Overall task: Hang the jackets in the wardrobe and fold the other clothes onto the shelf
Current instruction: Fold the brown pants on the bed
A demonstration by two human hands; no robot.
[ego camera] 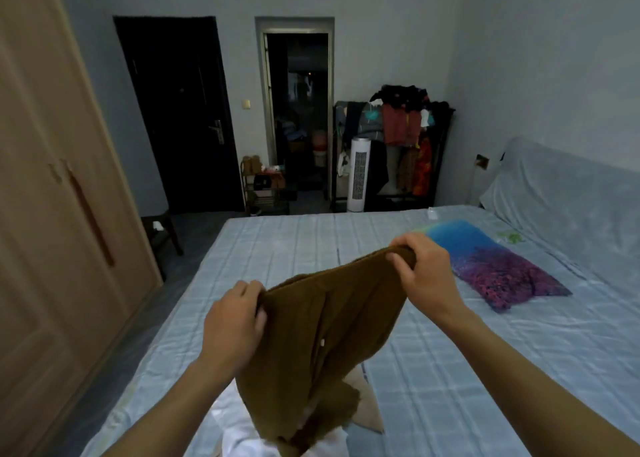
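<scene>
We hold the brown garment (322,332) stretched between both hands: left hand (235,318) gripping the near corner, right hand (420,271) the farther one. It hangs below them over the bed (450,370), its top edge running hand to hand.

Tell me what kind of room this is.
Most likely a bedroom in a home: a bed with a pillow, a tall wooden wardrobe beside it, and a clothes rack loaded with garments by the far wall.
</scene>
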